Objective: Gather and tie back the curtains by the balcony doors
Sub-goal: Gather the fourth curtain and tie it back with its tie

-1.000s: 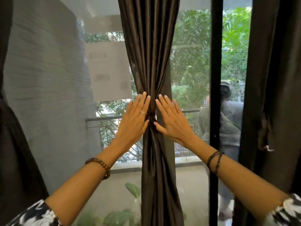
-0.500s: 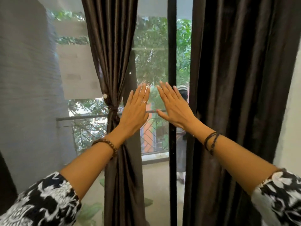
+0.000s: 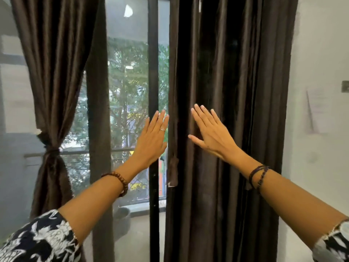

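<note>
1. Head view, looking forward and down along my two bare forearms: both my hands are raised in front of the balcony doors, palms away from me, fingers straight.
2. My left hand (image 3: pixel 151 140) sits just left of centre, fingers together and pointing to about 1 o'clock. It holds nothing. It overlaps the dark vertical door frame (image 3: pixel 153 72), and its fingertips lie just beside the left edge of the loose curtain; I cannot tell if they touch it.
3. A thin silver ring (image 3: pixel 162 130) is on one finger of that hand, and a brown wooden bead bracelet (image 3: pixel 120 181) circles the left wrist.
4. My right hand (image 3: pixel 211 134) is at about 3 o'clock from the left one, fingers slightly fanned and pointing to 11 o'clock, thumb out towards 9 o'clock. It lies flat in front of the loose curtain's folds and grips nothing.
5. Dark corded bracelets (image 3: pixel 257 175) wrap the right wrist.
6. The loose dark brown satin curtain (image 3: pixel 236 72) hangs straight and untied, filling the frame from 12 to 6 o'clock right of centre.
7. The other dark brown satin curtain (image 3: pixel 54 63), at 9 o'clock, is already gathered, cinched by a knotted tie-back (image 3: pixel 51 148).
8. Black-and-white patterned sleeves (image 3: pixel 41 241) show at 7 and 5 o'clock.
9. A white wall (image 3: pixel 321 53) stands at 3 o'clock.
</note>
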